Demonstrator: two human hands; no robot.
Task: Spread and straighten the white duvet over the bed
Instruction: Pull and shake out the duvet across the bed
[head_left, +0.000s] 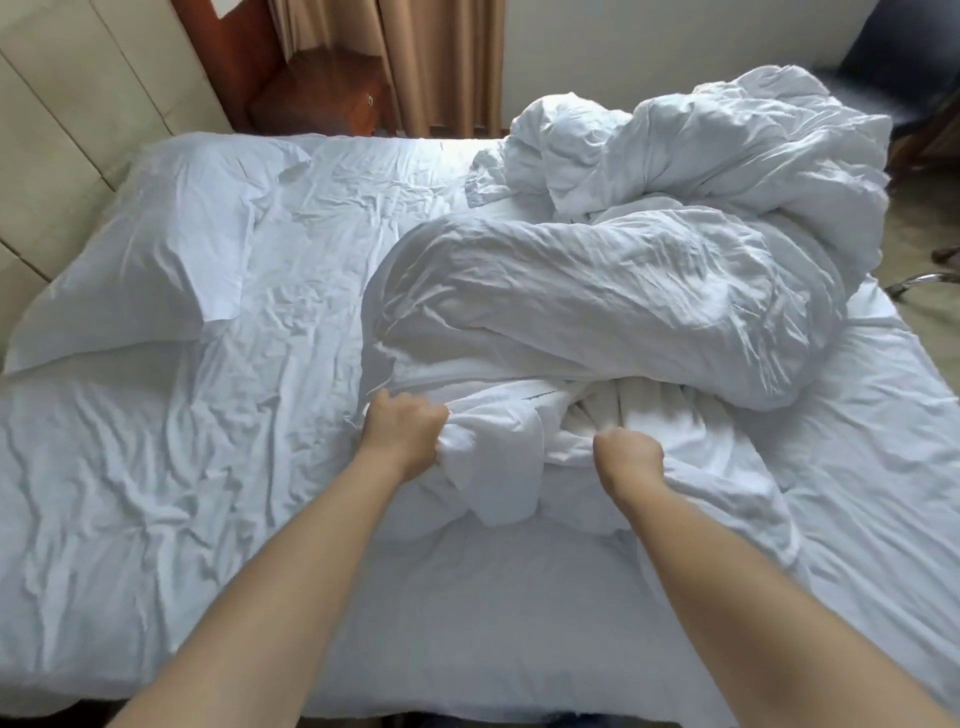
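Observation:
The white duvet (623, 270) lies bunched in a big heap on the right half of the bed (156, 493), its near edge gathered into folds at the middle. My left hand (402, 434) grips a fistful of that near edge. My right hand (628, 460) grips another bunch of duvet fabric a little to the right. Both fists are curled tight round cloth, fingers hidden in the folds. The left half of the bed shows only the wrinkled white sheet.
A white pillow (145, 249) lies at the left, against a padded cream headboard (67, 104). A wooden nightstand (317, 88) and brown curtain (441, 62) stand beyond the bed. A dark chair (904, 62) is at the far right, with floor beside it.

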